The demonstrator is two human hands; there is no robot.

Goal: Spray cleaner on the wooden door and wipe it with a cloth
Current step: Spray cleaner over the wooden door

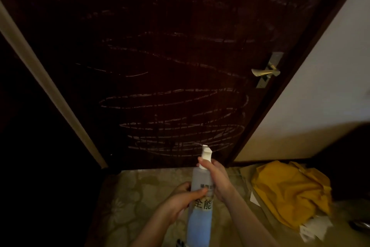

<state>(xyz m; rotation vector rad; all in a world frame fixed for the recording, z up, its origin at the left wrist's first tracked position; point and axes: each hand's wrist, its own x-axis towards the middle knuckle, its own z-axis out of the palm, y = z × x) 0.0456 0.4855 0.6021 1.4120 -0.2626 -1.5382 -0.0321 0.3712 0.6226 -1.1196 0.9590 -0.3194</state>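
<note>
- The left hand gripped the spray bottle at mid-body, with the thumb laid across the upper edge of the label and the fingers curled behind the bottle.
- The right hand gripped the bottle neck from the right side, with the fingers wrapped at the base of the white spray head. Both forearms entered from the bottom edge of the view.
- The bottle stood nearly upright, low and central, with its nozzle directed at the lower part of the wooden door. Blue liquid filled the lower section.
- The label showed the large characters "全能". The smaller print above them could not be read.
- Pale looping streaks covered the door face, most densely just above the nozzle.
- A metal lever handle sat near the door's right edge, beside the dark frame and the white wall.
- A pale trim strip bordered the door on the left.
- The yellow cloth lay crumpled on the patterned floor, to the right of the hands and apart from them, over white papers.
</note>
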